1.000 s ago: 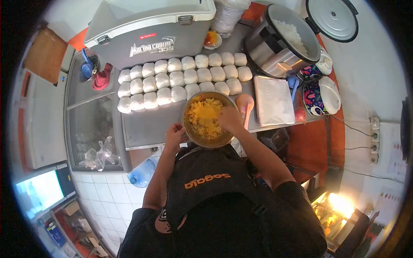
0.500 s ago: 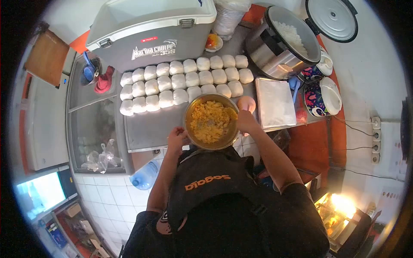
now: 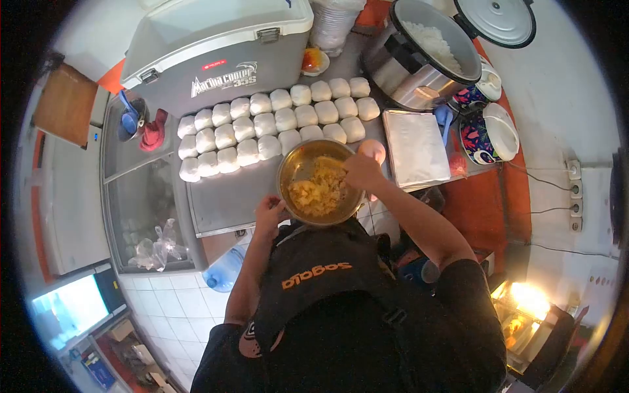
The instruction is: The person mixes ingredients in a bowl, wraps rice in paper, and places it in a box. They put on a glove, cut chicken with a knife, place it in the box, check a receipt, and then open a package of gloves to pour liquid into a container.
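A round metal bowl (image 3: 296,157) sits against my front at the counter's edge, with crumbly yellow-orange food (image 3: 320,190) in it. My left hand (image 3: 268,213) is closed on the bowl's left rim. Over the right side of the bowl, my right hand (image 3: 362,173) is closed, its fingers down near the food; what it grips is hidden. Just beyond that hand shows a pinkish rounded thing (image 3: 372,150) that I cannot identify. Rows of white rounded wrapped portions (image 3: 265,124) lie on the counter behind the bowl.
A grey cooler box (image 3: 219,69) stands at the back. To the right are a large rice cooker (image 3: 406,72) with rice, a stack of white paper sheets (image 3: 417,144) and a patterned pot (image 3: 482,137). A glass-topped freezer (image 3: 147,203) stands left; a blue water bottle (image 3: 223,270) is below.
My right hand has moved left and inward over the bowl. The food has shifted toward the near side, baring metal at the upper left. My left hand keeps its hold.
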Action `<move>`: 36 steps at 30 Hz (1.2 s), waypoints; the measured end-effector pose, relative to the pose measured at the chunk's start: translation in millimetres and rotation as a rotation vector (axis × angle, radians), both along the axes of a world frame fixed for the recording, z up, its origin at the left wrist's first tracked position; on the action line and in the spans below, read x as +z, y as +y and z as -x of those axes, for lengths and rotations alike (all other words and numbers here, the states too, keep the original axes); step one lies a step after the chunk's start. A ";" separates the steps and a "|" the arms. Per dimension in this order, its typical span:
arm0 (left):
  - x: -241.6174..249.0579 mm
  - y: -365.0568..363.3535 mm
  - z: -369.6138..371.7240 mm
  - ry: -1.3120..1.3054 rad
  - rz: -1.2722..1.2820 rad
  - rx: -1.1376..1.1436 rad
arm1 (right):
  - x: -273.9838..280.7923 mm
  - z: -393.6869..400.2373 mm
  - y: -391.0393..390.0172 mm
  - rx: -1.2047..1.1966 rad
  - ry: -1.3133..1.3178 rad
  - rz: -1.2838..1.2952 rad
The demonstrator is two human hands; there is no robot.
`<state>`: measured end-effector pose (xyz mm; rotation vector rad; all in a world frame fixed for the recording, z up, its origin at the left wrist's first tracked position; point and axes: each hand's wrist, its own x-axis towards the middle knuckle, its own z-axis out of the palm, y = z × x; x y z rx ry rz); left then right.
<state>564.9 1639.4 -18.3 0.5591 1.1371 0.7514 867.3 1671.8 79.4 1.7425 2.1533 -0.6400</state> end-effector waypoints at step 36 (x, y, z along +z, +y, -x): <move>-2.8 -3.7 -6.2 -0.019 0.016 0.046 | -77.8 19.7 -33.8 -0.561 0.269 -0.192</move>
